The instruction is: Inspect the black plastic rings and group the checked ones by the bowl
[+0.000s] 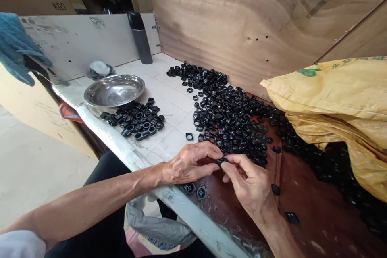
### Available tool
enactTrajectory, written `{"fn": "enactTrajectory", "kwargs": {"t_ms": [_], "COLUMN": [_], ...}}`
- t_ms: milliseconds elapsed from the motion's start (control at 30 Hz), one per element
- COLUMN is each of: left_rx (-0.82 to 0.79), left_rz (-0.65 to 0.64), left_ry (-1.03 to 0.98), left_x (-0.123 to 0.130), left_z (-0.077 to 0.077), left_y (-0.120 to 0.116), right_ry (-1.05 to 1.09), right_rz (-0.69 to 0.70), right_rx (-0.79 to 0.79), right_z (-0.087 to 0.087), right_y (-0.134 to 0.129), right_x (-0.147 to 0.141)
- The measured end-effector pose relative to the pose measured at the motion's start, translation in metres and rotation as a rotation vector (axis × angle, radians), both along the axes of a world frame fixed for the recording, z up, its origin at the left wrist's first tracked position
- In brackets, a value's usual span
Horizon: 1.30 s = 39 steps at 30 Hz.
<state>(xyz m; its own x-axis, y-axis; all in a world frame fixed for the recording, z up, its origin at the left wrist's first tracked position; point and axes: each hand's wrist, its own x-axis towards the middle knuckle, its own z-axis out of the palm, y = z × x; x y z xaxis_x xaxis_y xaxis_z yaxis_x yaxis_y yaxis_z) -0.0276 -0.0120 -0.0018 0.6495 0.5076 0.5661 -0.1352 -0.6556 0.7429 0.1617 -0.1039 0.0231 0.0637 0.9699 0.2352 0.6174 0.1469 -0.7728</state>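
Between the fingertips of both hands is a small black plastic part [222, 161], mostly covered by the fingers. My left hand [193, 161] pinches it from the left, and my right hand [249, 179] grips it from the right with thumb and forefinger. Just beyond them spreads a large heap of black plastic rings [223, 113]. Two round black caps [201, 192] with ribbed insides lie below my left hand, near the table edge. A single black ring [189, 136] sits apart on the white tiled surface.
A steel bowl [115, 90] stands at the left behind a smaller pile of black parts [140, 121]. Farther back is a grey flask [142, 42] by the low wall. A yellow woven sack [332, 100] lies at the right with more black pieces under it. A plywood board [242, 20] closes off the back.
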Motion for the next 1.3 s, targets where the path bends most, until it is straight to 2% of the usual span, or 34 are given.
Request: {"fn": "enactTrajectory", "kwargs": {"t_ms": [133,300,433,667,733,900,967,1067,1167,1233,1300], "left_rx": [0.047,-0.158,-0.203,-0.399,-0.372,-0.138,-0.102,-0.197,-0.34,-0.345,-0.303], "left_rz": [-0.044,0.038,0.054,0.039,0.043,0.018,-0.005,0.014,0.055,0.052,0.042], "left_ry": [0.015,-0.036,-0.068,-0.059,-0.052,-0.083,-0.087,-0.066,-0.044,-0.041,-0.043], "left_x": [0.001,0.003,0.003,0.003,0.003,0.004,0.005,0.006,0.006,0.006,0.005], "left_z": [-0.002,0.003,0.005,0.003,0.002,0.0,0.0,0.001,0.001,0.001,0.0], "left_y": [-0.001,-0.002,-0.002,-0.001,-0.001,0.0,0.0,0.0,-0.002,-0.002,-0.002], "right_ry": [-0.108,0.03,0.052,-0.025,-0.045,-0.163,-0.211,-0.184,-0.138,-0.163,-0.193], "right_rz": [-0.052,-0.007,0.013,0.089,0.06,-0.05,-0.097,-0.129,-0.023,0.004,-0.031], "right_rx": [0.04,0.057,0.076,0.273,0.247,0.164,0.168,0.175,0.189,0.197,0.189], "right_z": [-0.004,-0.004,-0.003,0.002,-0.001,-0.013,-0.014,-0.008,-0.002,-0.001,-0.001], "right_y": [0.002,-0.001,-0.001,0.002,0.002,0.002,0.002,0.002,0.001,0.0,0.0], "right_x": [0.0,-0.002,-0.002,-0.004,-0.004,-0.004,-0.004,-0.004,-0.004,-0.004,-0.003]}}
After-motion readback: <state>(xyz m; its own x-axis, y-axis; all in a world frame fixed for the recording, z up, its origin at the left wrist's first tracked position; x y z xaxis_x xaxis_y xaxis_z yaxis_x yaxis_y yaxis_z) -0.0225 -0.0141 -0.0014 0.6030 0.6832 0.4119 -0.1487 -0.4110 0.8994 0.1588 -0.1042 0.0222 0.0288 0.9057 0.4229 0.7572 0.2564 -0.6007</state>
